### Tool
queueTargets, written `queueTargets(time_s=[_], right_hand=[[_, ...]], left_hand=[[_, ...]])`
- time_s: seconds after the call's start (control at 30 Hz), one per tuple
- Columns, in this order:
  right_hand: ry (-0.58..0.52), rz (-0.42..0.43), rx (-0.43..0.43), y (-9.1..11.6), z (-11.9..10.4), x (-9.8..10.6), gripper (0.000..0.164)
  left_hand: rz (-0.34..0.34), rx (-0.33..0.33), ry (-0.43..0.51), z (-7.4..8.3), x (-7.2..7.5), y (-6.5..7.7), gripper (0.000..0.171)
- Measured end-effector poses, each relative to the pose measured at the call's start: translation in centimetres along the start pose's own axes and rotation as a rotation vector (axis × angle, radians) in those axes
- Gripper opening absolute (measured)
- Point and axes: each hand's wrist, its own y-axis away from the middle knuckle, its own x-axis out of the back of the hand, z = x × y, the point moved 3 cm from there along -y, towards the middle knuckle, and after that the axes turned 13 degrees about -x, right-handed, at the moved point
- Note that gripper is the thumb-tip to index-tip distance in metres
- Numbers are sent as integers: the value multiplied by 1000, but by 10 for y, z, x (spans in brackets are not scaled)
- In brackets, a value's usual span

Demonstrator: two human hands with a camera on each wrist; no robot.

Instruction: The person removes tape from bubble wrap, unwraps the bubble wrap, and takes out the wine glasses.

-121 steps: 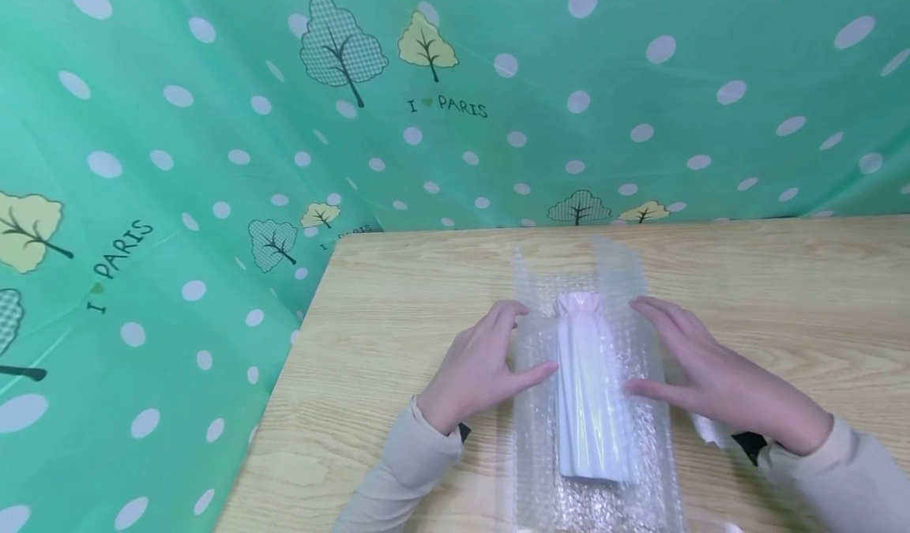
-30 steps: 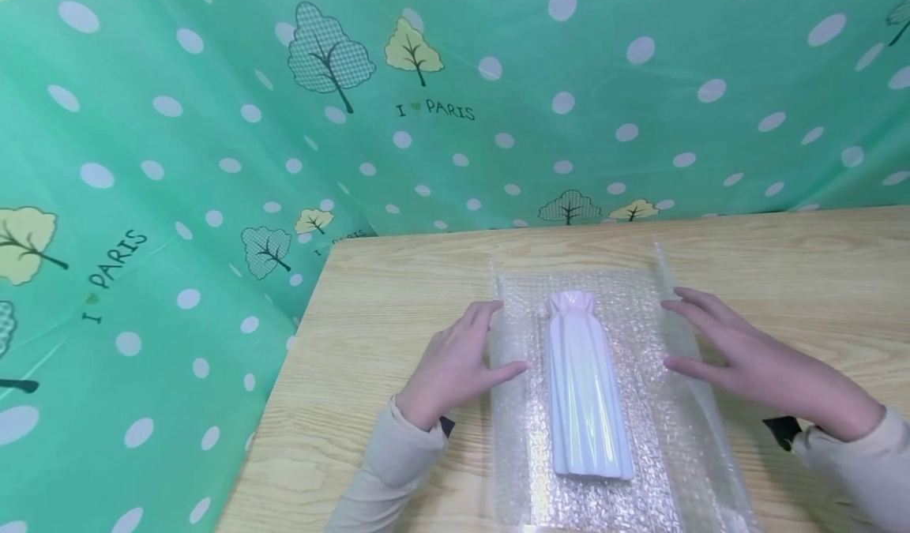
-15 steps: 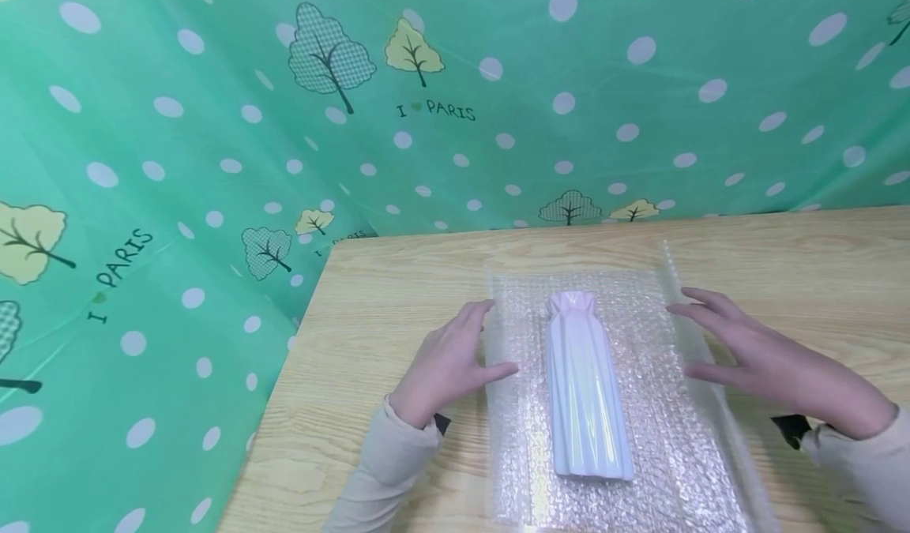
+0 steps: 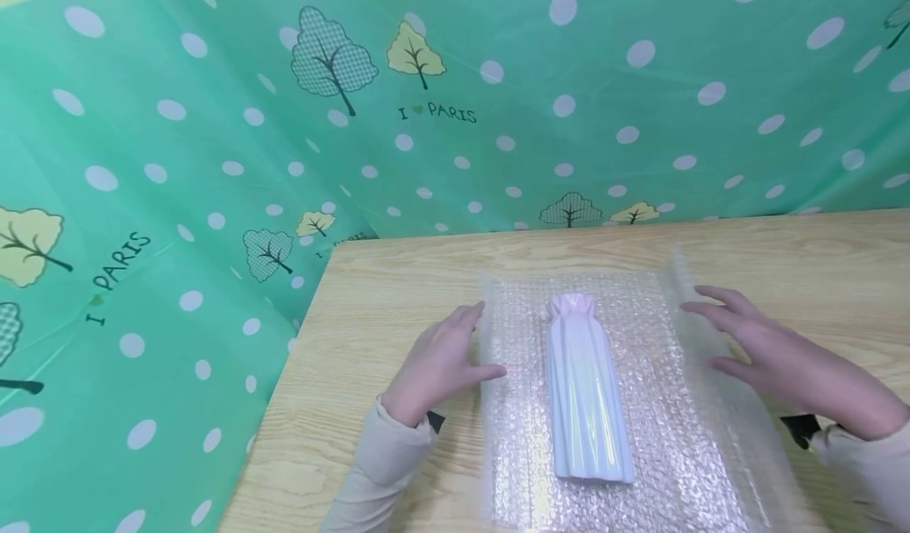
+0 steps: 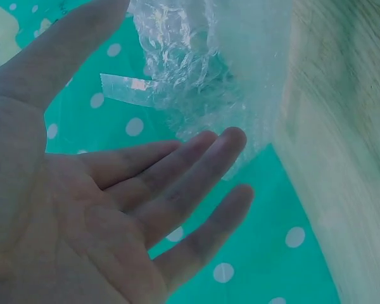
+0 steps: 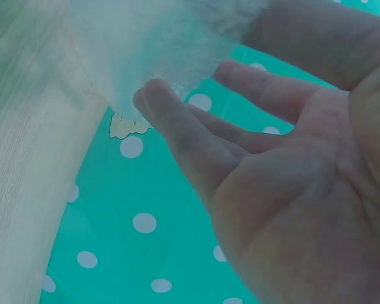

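A pleated ceramic vase (image 4: 586, 399), pale blue fading to pink at its gathered neck, lies on its side on a spread sheet of bubble wrap (image 4: 661, 438). My left hand (image 4: 444, 363) is at the sheet's left edge, fingers loosely extended and thumb over the wrap. At the right edge my right hand (image 4: 789, 355) has its fingers against the raised flap of wrap. Both wrist views show relaxed palms, the left hand (image 5: 114, 209) and the right hand (image 6: 285, 171), with wrap beside the fingertips. Neither hand touches the vase.
The wooden table (image 4: 370, 320) carries the wrap. A green polka-dot cloth (image 4: 455, 83) hangs behind it and along its left side. A strip of clear tape (image 5: 128, 90) sticks out from the wrap in the left wrist view.
The wrap that was folded in over the vase has spread flat, its right side unfolding to the right. Both hands have moved apart, the right one farther, leaving the vase uncovered.
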Motion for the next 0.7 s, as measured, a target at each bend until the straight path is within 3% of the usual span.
queueTargets(time_s=[0.4, 0.7], right_hand=[[-13, -35, -63, 1, 17, 6, 64], [-19, -98, -160, 3, 28, 11, 60]], left_hand=[[-55, 35, 3, -10, 4, 4, 96], [-79, 45, -7, -13, 5, 6, 97]])
